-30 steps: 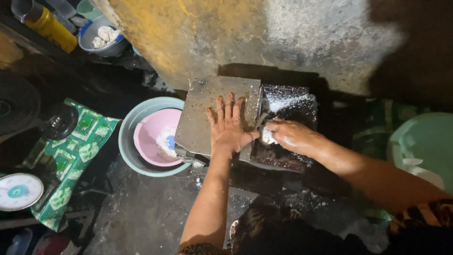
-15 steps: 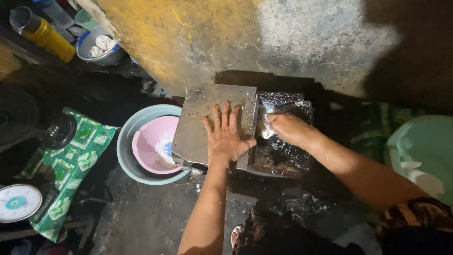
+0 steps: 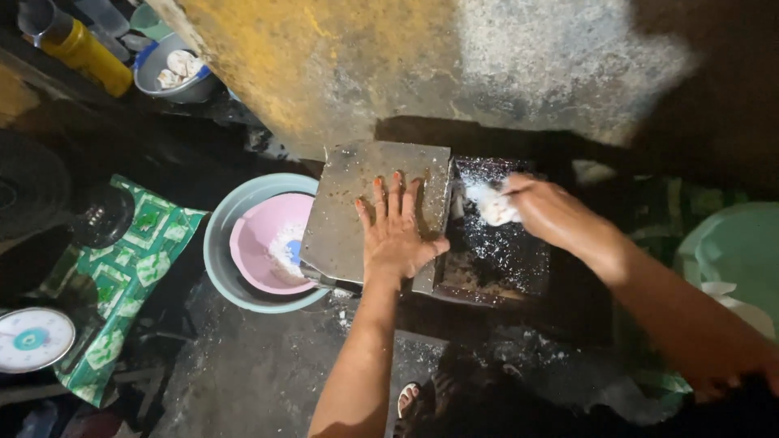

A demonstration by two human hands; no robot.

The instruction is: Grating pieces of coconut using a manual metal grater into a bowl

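Flatly, the left hand (image 3: pixel 395 236) is spread open on the grey metal cover (image 3: pixel 357 203); just beside it, a white lump (image 3: pixel 493 206) is gripped by the right hand (image 3: pixel 545 209).

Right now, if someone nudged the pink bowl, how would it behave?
The pink bowl looks like thin plastic, so probably light. It sits nested in the grey-blue basin, which should stop it sliding far. The white shreds inside could spill if it tips.

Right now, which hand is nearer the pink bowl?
Left. The left hand lies flat on the grey metal cover beside the pink bowl; the right hand holds a white lump farther off.
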